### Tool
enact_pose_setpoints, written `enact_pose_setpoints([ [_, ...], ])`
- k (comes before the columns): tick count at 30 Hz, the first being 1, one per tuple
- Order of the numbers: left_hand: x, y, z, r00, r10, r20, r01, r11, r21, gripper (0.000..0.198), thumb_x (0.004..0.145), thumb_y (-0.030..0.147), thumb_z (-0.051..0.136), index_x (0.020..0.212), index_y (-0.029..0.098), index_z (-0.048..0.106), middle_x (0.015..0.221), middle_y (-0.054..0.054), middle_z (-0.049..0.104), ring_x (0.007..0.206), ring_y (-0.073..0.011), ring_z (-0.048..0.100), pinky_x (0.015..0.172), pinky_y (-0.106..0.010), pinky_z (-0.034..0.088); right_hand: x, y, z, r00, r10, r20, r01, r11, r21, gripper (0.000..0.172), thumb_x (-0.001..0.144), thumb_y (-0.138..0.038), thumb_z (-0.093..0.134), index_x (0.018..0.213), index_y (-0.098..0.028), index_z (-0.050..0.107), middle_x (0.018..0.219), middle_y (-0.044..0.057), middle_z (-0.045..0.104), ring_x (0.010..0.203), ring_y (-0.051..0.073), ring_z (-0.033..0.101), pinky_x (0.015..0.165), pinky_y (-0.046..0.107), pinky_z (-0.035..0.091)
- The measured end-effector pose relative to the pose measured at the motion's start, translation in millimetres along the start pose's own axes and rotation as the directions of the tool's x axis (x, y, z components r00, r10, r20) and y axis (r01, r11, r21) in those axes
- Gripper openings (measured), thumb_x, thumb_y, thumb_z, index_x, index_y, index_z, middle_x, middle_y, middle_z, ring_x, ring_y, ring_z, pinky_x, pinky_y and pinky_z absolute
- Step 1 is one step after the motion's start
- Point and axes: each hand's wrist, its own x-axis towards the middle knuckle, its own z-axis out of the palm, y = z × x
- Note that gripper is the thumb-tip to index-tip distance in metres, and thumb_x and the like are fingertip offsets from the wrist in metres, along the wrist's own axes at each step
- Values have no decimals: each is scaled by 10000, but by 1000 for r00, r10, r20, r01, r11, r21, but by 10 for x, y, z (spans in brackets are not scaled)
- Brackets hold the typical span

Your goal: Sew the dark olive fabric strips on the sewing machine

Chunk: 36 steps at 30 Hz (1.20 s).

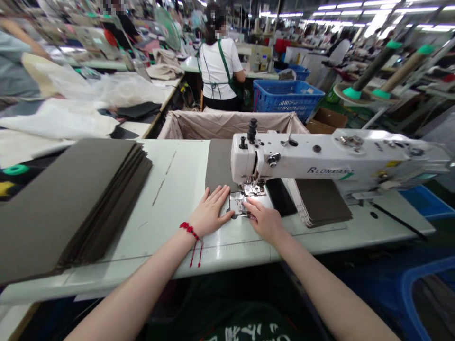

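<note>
A white sewing machine (295,154) stands on the pale green table (170,189). My left hand (212,211) lies with fingers spread beside its metal plate, the fingertips at the near edge of a grey-brown panel (219,163) that runs back under the machine head. Just in front of the needle area, my right hand (263,218) rests on the metal plate (236,203), fingers bent and close together; whatever is under its fingertips is too small to make out. A red braided bracelet (190,230) circles my left wrist.
A tall stack of grey-brown panels (81,189) fills the table's left side. Right of the needle lie a dark piece (280,196) and a smaller stack (322,201). Behind the table are a cloth-lined bin (227,124), a blue crate (287,94) and a person in white (220,66).
</note>
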Motion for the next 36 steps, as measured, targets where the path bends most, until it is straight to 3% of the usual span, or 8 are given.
enact_pose_setpoints([
  [3, 44, -32, -87, 989, -148, -27, 149, 988, 42, 604, 980, 509, 318, 1465, 149, 331, 1177, -119, 658, 1156, -235, 579, 1105, -412, 264, -26, -17, -42, 999, -36, 19, 37, 998, -54, 490, 926, -248, 441, 1416, -238, 438, 1484, 55, 421, 1027, 220, 630, 776, 329, 524],
  [6, -85, -61, -164, 946, -321, -45, 324, 940, 107, 563, 994, 444, 285, 1376, 54, 424, 853, -129, 696, 890, -274, 662, 943, -440, 388, -202, -48, -55, 994, -105, 27, 106, 991, -77, 486, 928, -246, 449, 1413, -226, 450, 1463, 72, 448, 935, 226, 643, 751, 346, 514],
  [13, -1208, -70, -173, 861, -494, -123, 509, 838, 195, 425, 930, 217, 353, 1327, 183, 504, 1221, -176, 568, 1123, -351, 552, 859, -498, 445, -1292, -12, 100, 903, -419, -95, 415, 908, -63, 469, 935, -185, 432, 1395, -271, 462, 1345, 105, 563, 793, 181, 628, 691, 324, 483],
  [19, -1896, -385, -130, 970, -244, -25, 239, 964, -119, 464, 829, 80, 331, 1235, 232, 498, 1467, -61, 425, 1409, -258, 299, 1150, -556, 220, -1806, 49, 96, 996, -33, -81, 60, 931, 360, 312, 948, -198, 419, 1236, -186, 540, 964, 77, 679, 839, 184, 631, 744, 298, 469],
  [25, -1643, -326, -203, 983, -175, -47, 162, 965, -204, 206, 905, 179, 379, 1018, 211, 548, 1271, -92, 588, 1312, -245, 450, 1158, -523, 240, -1741, -115, -29, 937, 320, 143, -346, 775, 530, 150, 963, -339, 442, 973, -217, 528, 787, 6, 617, 712, 166, 595, 665, 272, 420],
  [28, -1334, 67, -243, 989, -137, -61, 126, 980, -154, 273, 951, 254, 409, 1188, 208, 535, 1385, -92, 501, 1356, -250, 392, 1168, -518, 215, -1737, -190, -56, 936, 294, 192, -351, 770, 533, 157, 973, -344, 407, 969, -219, 502, 815, 8, 615, 726, 169, 594, 663, 269, 401],
  [32, -1029, 570, -188, 994, 64, 91, -58, 996, -62, 509, 980, 338, 418, 1475, 285, 310, 1557, -25, 272, 1444, -252, 210, 1174, -518, 193, -1782, -256, 99, 934, 259, 246, -351, 794, 496, 152, 954, -349, 447, 915, -212, 499, 817, 12, 633, 701, 170, 607, 613, 258, 360],
  [36, -952, 709, -91, 985, 123, 117, -129, 991, 45, 569, 977, 376, 435, 1510, 297, 254, 1569, -18, 235, 1447, -269, 194, 1172, -530, 178, -1733, -344, 271, 915, 322, 242, -402, 754, 520, 173, 970, -366, 426, 945, -209, 494, 768, 3, 653, 702, 178, 638, 600, 246, 354],
])
